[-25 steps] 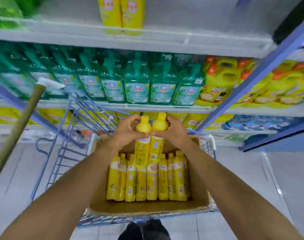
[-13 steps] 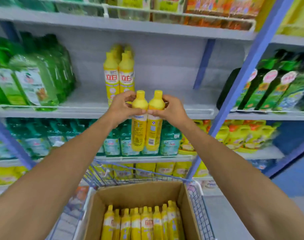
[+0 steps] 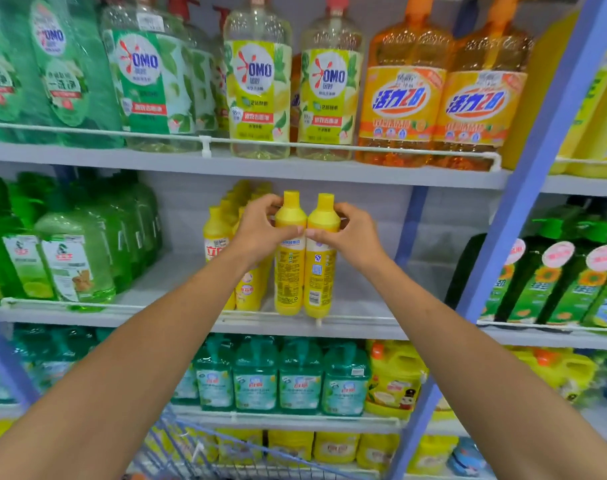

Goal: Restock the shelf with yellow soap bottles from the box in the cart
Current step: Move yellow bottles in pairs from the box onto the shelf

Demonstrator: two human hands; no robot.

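Yellow plastic soap bottles [image 3: 288, 271] — left hand [image 3: 260, 232] grips one neck, right hand [image 3: 352, 235] the other — have risen from the cardboard box to the front edge of the white metal shelf [image 3: 364, 306]; only setting down remains.

Clear plastic OMO bottles with yellow labels [image 3: 257, 81] stand beside two orange plastic detergent bottles [image 3: 402, 98] up top. Teal pump bottles [image 3: 300, 382] and a yellow jug with an orange cap [image 3: 393, 386] sit lower down, left of a blue metal upright [image 3: 537, 168].
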